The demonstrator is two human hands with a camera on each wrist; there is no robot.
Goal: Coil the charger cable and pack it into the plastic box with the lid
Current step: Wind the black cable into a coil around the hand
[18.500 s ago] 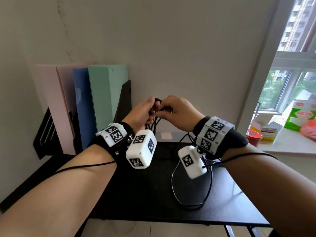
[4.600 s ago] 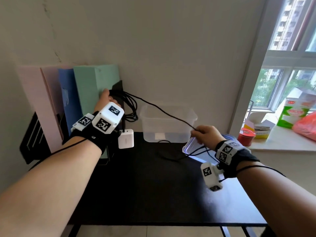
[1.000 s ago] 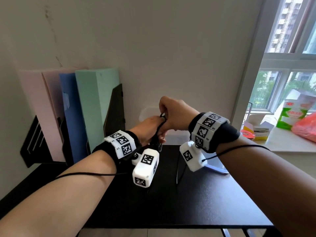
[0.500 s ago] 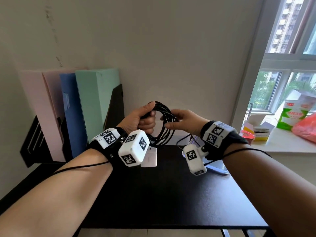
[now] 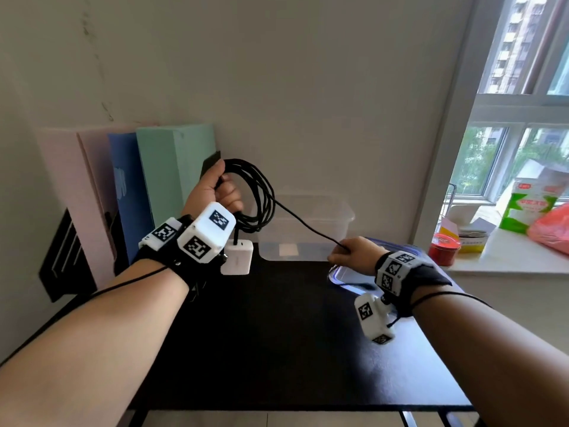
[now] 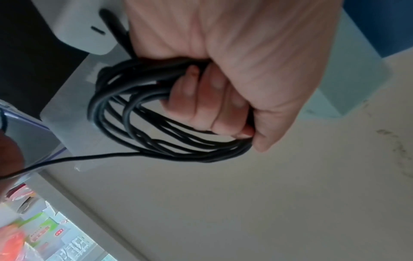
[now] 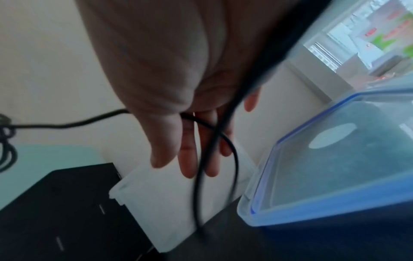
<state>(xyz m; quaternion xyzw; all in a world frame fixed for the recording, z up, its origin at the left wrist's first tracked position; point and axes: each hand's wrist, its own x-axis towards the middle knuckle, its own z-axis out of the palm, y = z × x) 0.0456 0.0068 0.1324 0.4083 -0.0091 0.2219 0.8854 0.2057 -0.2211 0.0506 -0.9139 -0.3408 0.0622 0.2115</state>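
My left hand (image 5: 226,192) is raised beside the green folder and grips a coil of black charger cable (image 5: 261,198) in its fist, with several loops showing in the left wrist view (image 6: 156,123). The white charger brick (image 5: 237,257) hangs below that hand. One taut strand (image 5: 308,228) runs down to my right hand (image 5: 341,254), which pinches it between thumb and fingers (image 7: 190,159) over the blue-rimmed lid (image 5: 348,277). The clear plastic box (image 5: 308,223) stands open against the wall behind the strand. The cable's free end hangs past my right palm (image 7: 198,194).
Pink, blue and green file folders (image 5: 172,174) stand in a black rack at the back left. The windowsill on the right holds a red tin (image 5: 443,249), a green-white carton (image 5: 529,208) and a red bag (image 5: 551,229). The black tabletop (image 5: 277,334) stretches toward me.
Half a second ago both hands met at the coil. My left hand has since lifted the coil up and left, and my right hand has slid down and right along the cable, drawing one strand taut.
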